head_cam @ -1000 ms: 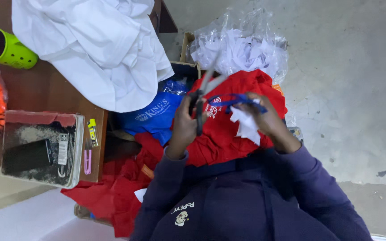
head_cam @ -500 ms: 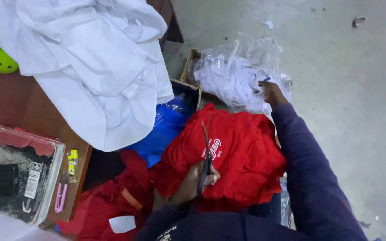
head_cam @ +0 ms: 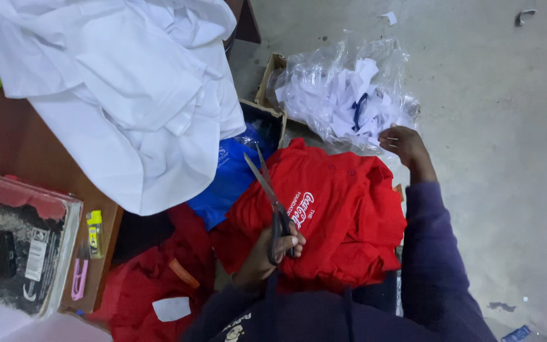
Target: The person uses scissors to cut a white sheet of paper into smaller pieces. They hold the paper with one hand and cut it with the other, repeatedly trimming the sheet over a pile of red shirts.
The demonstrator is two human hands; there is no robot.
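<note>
My left hand (head_cam: pixel 272 246) grips the handles of a pair of scissors (head_cam: pixel 267 190), whose slightly parted blades point away from me over a folded red garment (head_cam: pixel 343 215) on my lap. My right hand (head_cam: pixel 405 144) is stretched out to the edge of a clear plastic bag (head_cam: pixel 324 82) full of white fabric scraps (head_cam: pixel 343 101). Its fingers are loosely curled and I see nothing in them. A dark blue strip (head_cam: pixel 358 106) lies among the scraps. Both my arms wear dark navy sleeves.
A heap of white cloth (head_cam: pixel 121 95) drapes over the brown table (head_cam: pixel 20 152) at the left. A blue plastic bag (head_cam: pixel 226 183) and more red cloth (head_cam: pixel 140 291) lie below it. A boxed item (head_cam: pixel 14 247) sits on the table corner. Grey concrete floor (head_cam: pixel 508 158) at right.
My right hand has carried the white scrap with the blue strip from above my lap out to the plastic bag. My left hand lowered the scissors onto the red garment.
</note>
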